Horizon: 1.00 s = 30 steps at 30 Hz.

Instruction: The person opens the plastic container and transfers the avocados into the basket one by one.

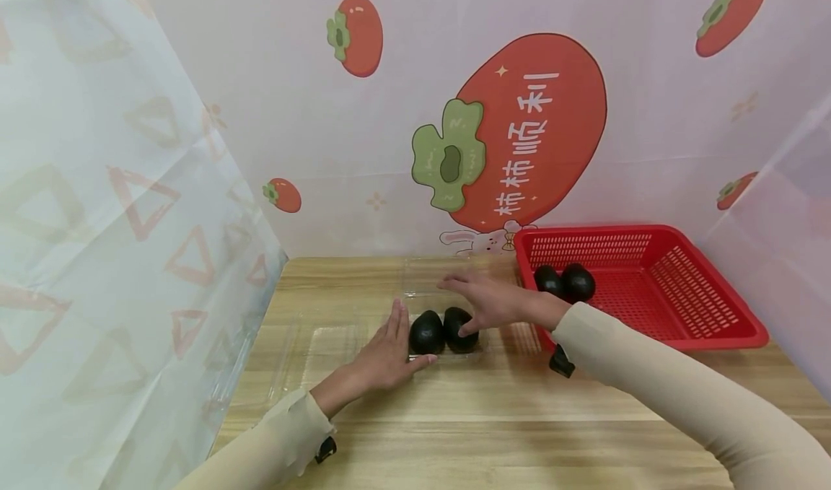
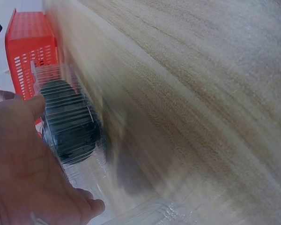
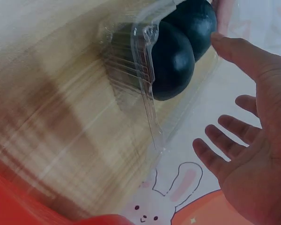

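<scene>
Two dark, smooth, avocado-like fruits, a left one (image 1: 426,333) and a right one (image 1: 456,340), sit side by side in a clear plastic clamshell box (image 1: 448,359). Its transparent lid (image 1: 425,279) stands open toward the wall. My left hand (image 1: 381,354) lies along the box's left side, fingers straight and thumb out by the front edge. Over the right end reaches my right hand (image 1: 488,301), its fingers extended toward the lid and spread apart. In the right wrist view its thumb tip overlaps the edge of the farther fruit (image 3: 199,28).
Right of the box stands a red perforated basket (image 1: 720,317) with two more dark fruits (image 1: 578,282) at its left end. More clear plastic packaging (image 1: 331,346) lies on the wooden table (image 1: 454,432) to the left. A printed sheet (image 1: 311,129) hangs behind.
</scene>
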Available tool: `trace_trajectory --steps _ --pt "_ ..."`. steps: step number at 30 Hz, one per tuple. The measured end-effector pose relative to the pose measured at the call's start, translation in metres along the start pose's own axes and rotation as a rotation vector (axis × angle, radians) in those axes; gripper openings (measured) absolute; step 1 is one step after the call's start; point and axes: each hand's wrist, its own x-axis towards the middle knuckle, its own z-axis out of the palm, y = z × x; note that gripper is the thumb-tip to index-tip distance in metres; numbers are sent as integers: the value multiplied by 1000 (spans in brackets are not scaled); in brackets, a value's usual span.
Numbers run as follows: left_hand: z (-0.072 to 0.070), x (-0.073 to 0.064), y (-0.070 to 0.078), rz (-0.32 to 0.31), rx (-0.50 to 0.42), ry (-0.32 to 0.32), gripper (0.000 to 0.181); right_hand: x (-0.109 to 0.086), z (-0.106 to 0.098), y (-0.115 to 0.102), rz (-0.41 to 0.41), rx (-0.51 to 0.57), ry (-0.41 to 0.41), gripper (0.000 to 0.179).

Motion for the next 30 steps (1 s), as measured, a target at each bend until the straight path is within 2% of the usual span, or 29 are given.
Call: trace_trajectory --steps 10,24,30 --pt "-2 -1 1 6 0 4 111 -2 3 -5 -39 -24 -51 81" --pt "-2 0 0 11 7 0 111 5 13 -2 57 -6 -141 80" --pt "0 1 -1 4 12 -5 111 9 18 -1 62 -27 -152 79"
